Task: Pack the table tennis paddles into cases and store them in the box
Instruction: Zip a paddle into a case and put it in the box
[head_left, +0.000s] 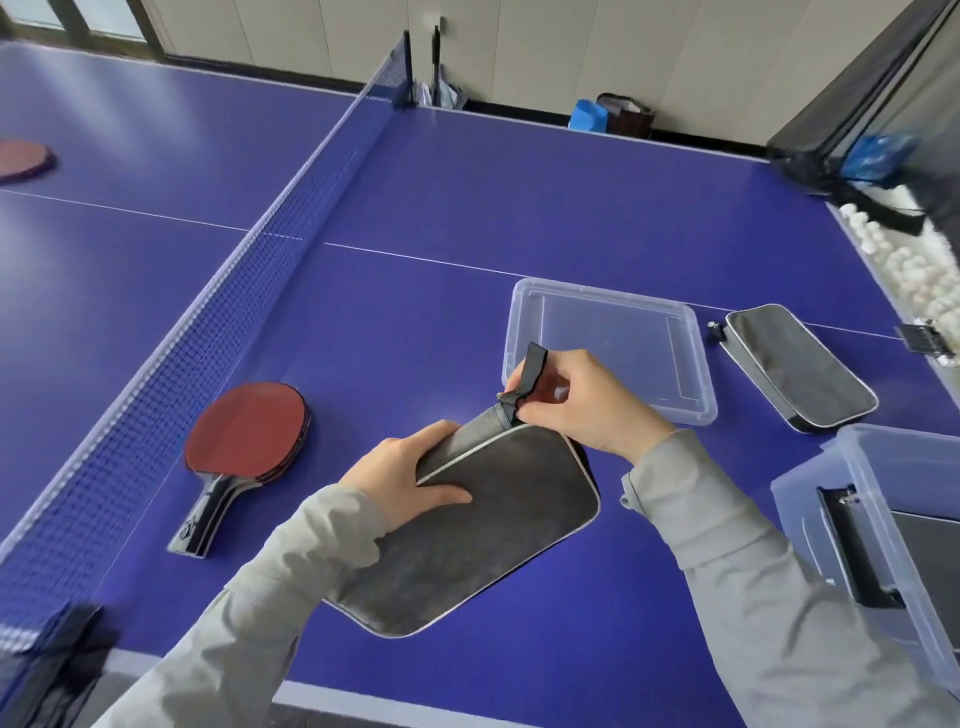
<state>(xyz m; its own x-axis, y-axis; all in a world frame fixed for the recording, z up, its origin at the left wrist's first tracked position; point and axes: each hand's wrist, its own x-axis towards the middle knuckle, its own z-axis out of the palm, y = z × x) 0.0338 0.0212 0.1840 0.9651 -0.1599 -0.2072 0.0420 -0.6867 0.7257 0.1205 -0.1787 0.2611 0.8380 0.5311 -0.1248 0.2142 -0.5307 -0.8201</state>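
**Grey case in both my hands at the near edge of the table**

Grey fabric with pale piping fills the middle of my view: a paddle case (467, 525) lying tilted on the blue table tennis table (519, 182), its narrow end pointing away from me. My left hand (410, 475) lies flat over the case's upper left edge, fingers curled over the piped rim and thumb resting on the top face, holding it steady. My right hand (582, 400) is closed in a pinch at the narrow end of the case, gripping at the base of the black strap loop (530, 376), which stands up from that end. I cannot tell whether the zip is fully closed.

To the left of the case, near the net (234, 291), sits a stack of red-faced paddles (244, 431) with their dark handles pointing toward me. One more red paddle (23, 158) lies well apart on the far side of the net at the left edge.

Just beyond my right hand lies a clear plastic lid (608, 348), flat on the table. To its right rests a second grey case (800, 366). At the lower right edge stands the clear storage box (883, 457), with a dark case (852, 551) showing inside it. White balls (904, 260) are heaped along the table's far right edge.
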